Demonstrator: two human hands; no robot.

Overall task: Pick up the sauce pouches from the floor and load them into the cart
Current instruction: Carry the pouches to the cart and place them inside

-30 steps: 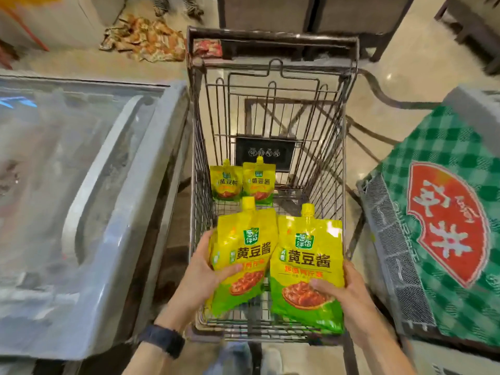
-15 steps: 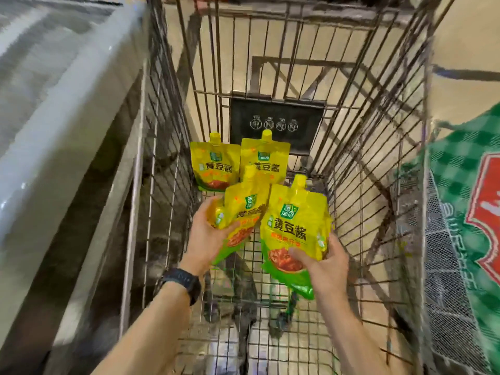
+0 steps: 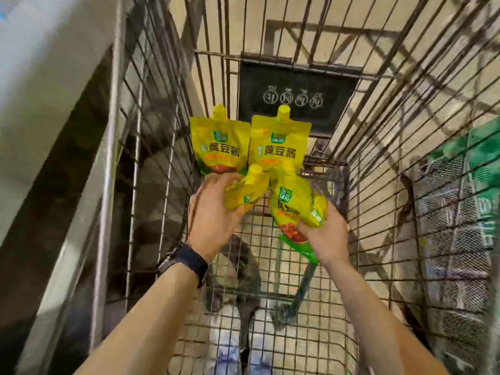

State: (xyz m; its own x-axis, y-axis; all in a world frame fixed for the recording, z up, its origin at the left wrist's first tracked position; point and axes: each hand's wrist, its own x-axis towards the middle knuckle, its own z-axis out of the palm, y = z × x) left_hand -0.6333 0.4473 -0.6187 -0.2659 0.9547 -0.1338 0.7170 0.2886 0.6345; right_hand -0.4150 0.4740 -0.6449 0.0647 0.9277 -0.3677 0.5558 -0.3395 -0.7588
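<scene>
Inside the grey wire shopping cart (image 3: pixel 378 158), above its mesh bottom, a yellow spouted plastic sauce pouch (image 3: pixel 247 193) is gripped by the curled fingers of the left hand (image 3: pixel 213 212); a second yellow pouch with a green lower edge (image 3: pixel 293 204) is clasped by the right hand (image 3: pixel 324 236), fingers wrapped round its lower part; a third yellow pouch (image 3: pixel 217 147) and a fourth yellow pouch (image 3: pixel 278 144) are propped side by side at the cart's far end, below the black panel (image 3: pixel 297 87) on its far wall.
</scene>
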